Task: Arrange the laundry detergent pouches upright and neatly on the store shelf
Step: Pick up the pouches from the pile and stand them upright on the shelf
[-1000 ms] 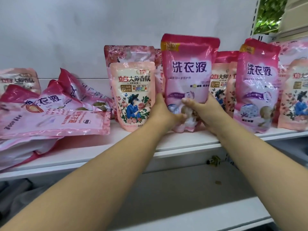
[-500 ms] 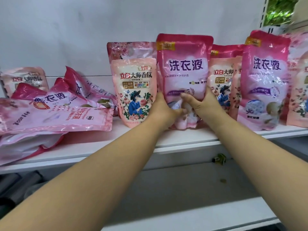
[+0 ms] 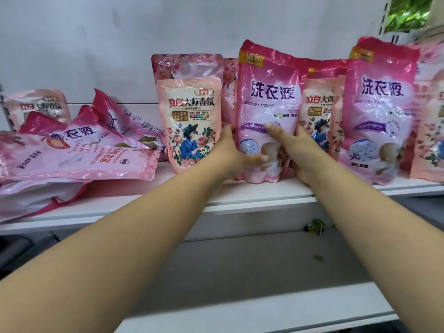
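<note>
A tall pink detergent pouch [image 3: 269, 97] with purple lettering stands upright on the white shelf [image 3: 252, 191]. My left hand [image 3: 230, 155] grips its lower left side, thumb across the front. My right hand [image 3: 295, 150] grips the lower right side, thumb on the front. A smaller pale pink pouch [image 3: 191, 123] stands upright to its left. Another tall pink pouch [image 3: 379, 111] stands at the right, with more small pouches [image 3: 317, 111] behind and between. At the left, several pouches [image 3: 72, 155] lie flat in a heap.
The shelf's white back wall rises behind the pouches. A lower shelf [image 3: 240, 272] lies beneath, with a small green-black object [image 3: 314, 227] and a scrap on it. A slotted upright post [image 3: 384, 15] stands at the far right.
Both hands have kept hold of the tall pouch and slid slightly higher on its sides; the pouch sits a little straighter. The camera has shifted somewhat to the right.
</note>
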